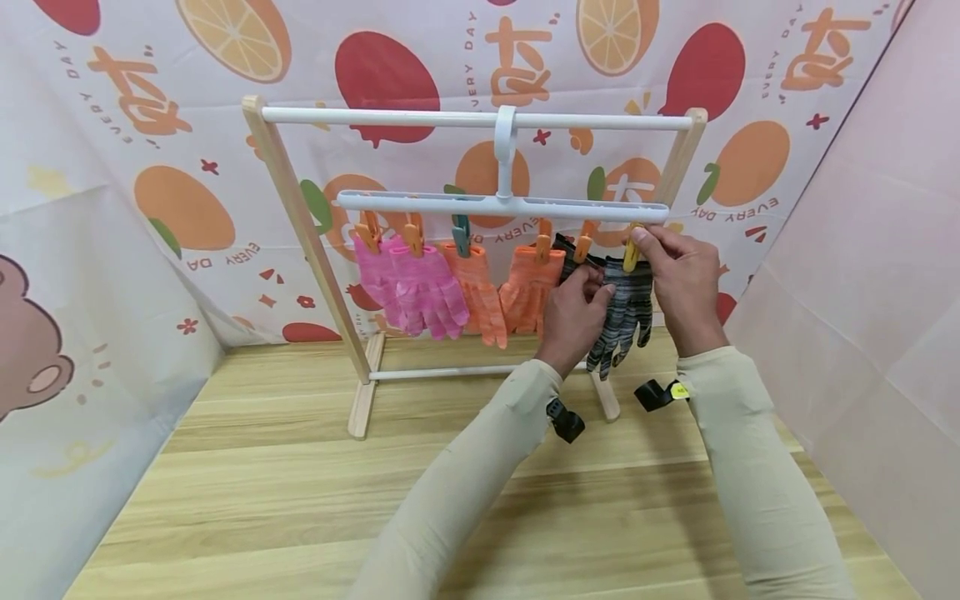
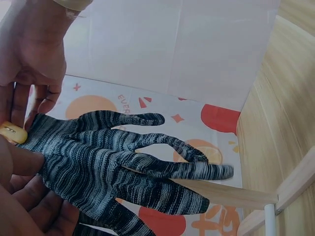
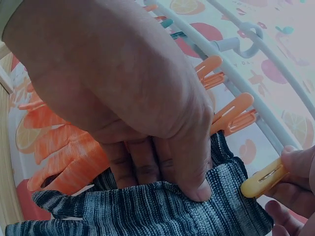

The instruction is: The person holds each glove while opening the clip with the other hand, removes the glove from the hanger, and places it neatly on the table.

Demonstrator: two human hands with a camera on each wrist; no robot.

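Observation:
A black-and-grey knit glove (image 1: 627, 304) hangs fingers-down at the right end of the white hanger (image 1: 427, 202). My left hand (image 1: 576, 318) pinches its cuff edge, the thumb lying on the knit in the right wrist view. At the cuff's top my right hand (image 1: 686, 279) pinches a yellow clothespin (image 3: 266, 178), whose tip sits over the cuff. Behind my left hand a second dark glove (image 1: 572, 254) is partly hidden, under an orange clothespin (image 1: 586, 242). Further left hang orange gloves (image 1: 532, 279) and pink gloves (image 1: 427, 292), each held by clothespins.
The hanger hooks over the white top rod (image 1: 375, 117) of a wooden rack (image 1: 300, 225). The rack stands on a wood-grain table (image 1: 285, 500). A fruit-printed cloth (image 1: 442, 50) covers the wall behind, and a pale panel (image 1: 855, 275) rises at the right.

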